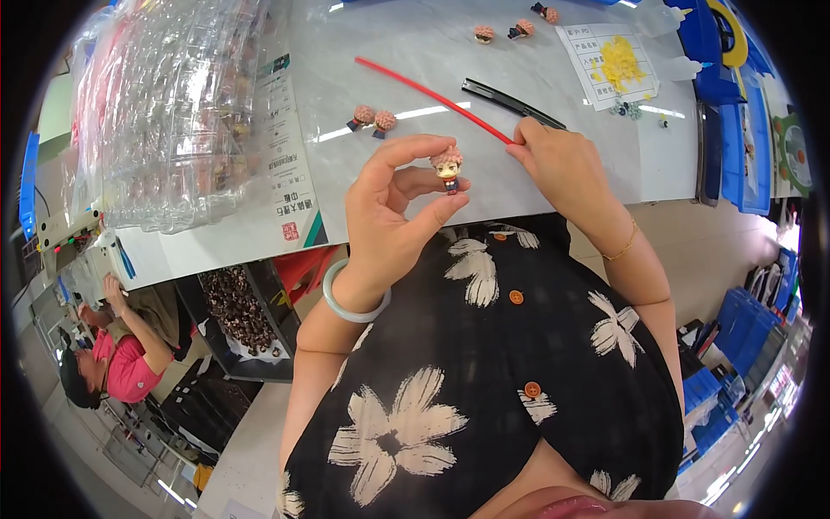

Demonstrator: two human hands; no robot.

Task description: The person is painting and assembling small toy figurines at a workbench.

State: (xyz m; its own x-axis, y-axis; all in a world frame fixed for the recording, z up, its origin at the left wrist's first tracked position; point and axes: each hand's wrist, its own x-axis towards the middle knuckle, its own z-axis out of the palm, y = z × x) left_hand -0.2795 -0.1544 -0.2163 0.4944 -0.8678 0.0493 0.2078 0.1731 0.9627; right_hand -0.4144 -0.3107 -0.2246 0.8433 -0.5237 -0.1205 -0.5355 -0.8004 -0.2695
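Pinched upright between the thumb and fingers of my left hand [389, 203] is a small pink-haired figurine [448, 170], its front turned toward me. My right hand [558, 164] grips the near end of a thin red stick [424, 93], which slants away to the far left over the table. Just beyond that hand lies a black box cutter [510, 101]. Two more pink-haired figurines [373, 119] lie on the table past my left hand. Several others, one of them a pink-haired figurine [484, 34], lie at the far edge.
Clear plastic blister trays [164, 112] are stacked at the left. At the right lie a paper label with a yellow pile [619, 62], small dropper bottles [683, 67] and blue bins [745, 156]. Below the table's left side stands a box of small dark parts [233, 307]. A co-worker [117, 363] sits farther left.
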